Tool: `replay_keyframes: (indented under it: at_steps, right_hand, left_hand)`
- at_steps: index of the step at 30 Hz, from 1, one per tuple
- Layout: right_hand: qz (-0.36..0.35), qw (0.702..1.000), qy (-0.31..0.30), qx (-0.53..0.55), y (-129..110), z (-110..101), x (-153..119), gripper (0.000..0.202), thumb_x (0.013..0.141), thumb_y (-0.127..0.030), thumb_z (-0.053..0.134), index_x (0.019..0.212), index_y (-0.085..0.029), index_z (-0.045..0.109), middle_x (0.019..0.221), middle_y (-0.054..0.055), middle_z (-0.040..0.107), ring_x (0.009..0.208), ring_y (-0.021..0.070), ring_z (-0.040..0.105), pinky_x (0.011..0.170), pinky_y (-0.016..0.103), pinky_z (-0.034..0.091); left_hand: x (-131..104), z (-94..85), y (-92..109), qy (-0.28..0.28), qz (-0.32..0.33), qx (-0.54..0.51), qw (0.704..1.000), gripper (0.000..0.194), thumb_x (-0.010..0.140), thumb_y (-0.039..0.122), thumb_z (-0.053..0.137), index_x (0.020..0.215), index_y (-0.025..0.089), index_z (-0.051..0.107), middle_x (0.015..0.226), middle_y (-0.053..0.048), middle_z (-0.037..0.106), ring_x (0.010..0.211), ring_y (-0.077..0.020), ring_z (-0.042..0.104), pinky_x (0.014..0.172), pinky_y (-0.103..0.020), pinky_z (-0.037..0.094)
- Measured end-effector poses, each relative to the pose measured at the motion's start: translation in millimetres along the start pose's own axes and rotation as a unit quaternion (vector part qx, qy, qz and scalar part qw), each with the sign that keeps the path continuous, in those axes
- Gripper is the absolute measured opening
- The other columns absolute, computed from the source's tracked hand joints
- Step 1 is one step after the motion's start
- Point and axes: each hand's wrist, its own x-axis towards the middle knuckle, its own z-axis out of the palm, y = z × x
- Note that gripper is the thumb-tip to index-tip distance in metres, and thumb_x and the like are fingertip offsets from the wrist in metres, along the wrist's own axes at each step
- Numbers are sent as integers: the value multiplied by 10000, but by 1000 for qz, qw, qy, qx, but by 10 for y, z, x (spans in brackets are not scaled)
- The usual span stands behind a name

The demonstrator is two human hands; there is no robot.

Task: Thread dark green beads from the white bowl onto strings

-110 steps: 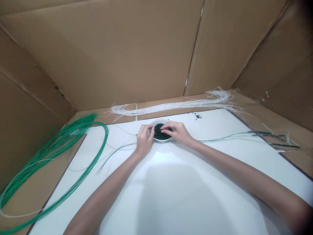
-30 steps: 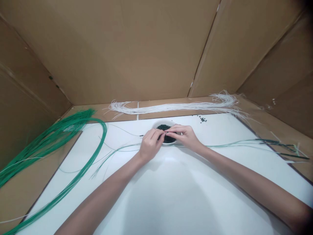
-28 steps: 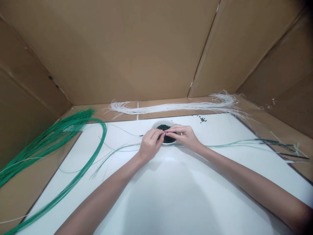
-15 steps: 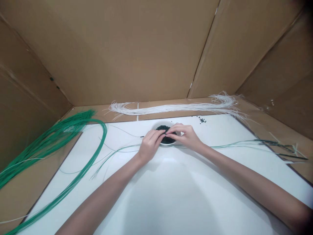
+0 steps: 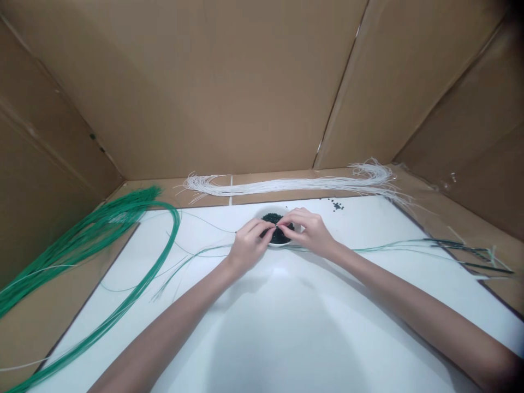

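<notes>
A white bowl (image 5: 282,210) filled with small black beads (image 5: 279,236) stands on the white board (image 5: 282,327). Over it, my left hand (image 5: 250,243) pinches a thin green string (image 5: 210,222), which comes in from the left and passes under the palm. My right hand (image 5: 309,229) is pinched too, its fingertips meeting those of the left above the beads. A tiny dark speck shows where the fingertips meet; it is too small to name.
A large bundle of green strings (image 5: 82,240) curves along the left side. White strings (image 5: 286,184) lie across the back. Loose black beads (image 5: 338,206) are scattered behind the bowl. Beaded green strands (image 5: 462,245) reach the right edge. Cardboard walls (image 5: 229,82) enclose the board.
The view has shifted slightly. Both hands stay pinched together over the bowl. A short row of dark beads on the string left of my left hand is now mostly hidden by it.
</notes>
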Motion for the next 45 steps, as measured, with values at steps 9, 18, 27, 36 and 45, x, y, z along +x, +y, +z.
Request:
replay_keyframes:
  at_steps: [9, 18, 27, 36, 45]
  right_hand:
    - [63, 963, -244, -100, 146, 61, 188, 101, 636, -151, 622, 723, -173, 670, 684, 41, 650, 598, 142, 575, 571, 220, 423]
    - [74, 953, -273, -105, 110, 96, 230, 191, 640, -51, 529, 606, -177, 669, 636, 36, 669, 595, 152, 595, 572, 220, 421]
    - [112, 971, -211, -16, -9, -28, 256, 220, 687, -65, 507, 827, -154, 651, 688, 25, 658, 617, 118, 597, 617, 213, 472]
    - [227, 934, 24, 276, 19, 3, 159, 102, 629, -246, 657, 695, -177, 695, 935, 67, 625, 706, 148, 629, 728, 307, 531]
    - [292, 853, 66, 428, 16, 38, 87, 202, 558, -246, 724, 743, -170, 703, 858, 57, 665, 728, 168, 644, 770, 336, 525]
  left_hand:
    - [97, -67, -1, -14, -96, -23, 995, 150, 779, 226, 515, 880, 170, 610, 691, -14, 571, 562, -87, 463, 565, -210, 414]
    - [429, -348, -152, -60, -363, -343, 864, 199, 671, 290, 631, 791, 133, 651, 658, -17, 582, 473, -46, 404, 433, -185, 322]
    - [523, -533, -200, -11, -404, -449, 797, 211, 619, 256, 683, 759, 109, 624, 662, 7, 524, 484, -13, 386, 472, -165, 315]
    - [414, -362, -80, -110, -374, -262, 883, 221, 675, 329, 610, 770, 131, 633, 655, 0, 568, 510, -56, 396, 482, -183, 301]
    - [318, -274, 97, -94, -235, -55, 966, 143, 746, 271, 539, 747, 164, 633, 680, 11, 587, 518, -69, 379, 536, -193, 331]
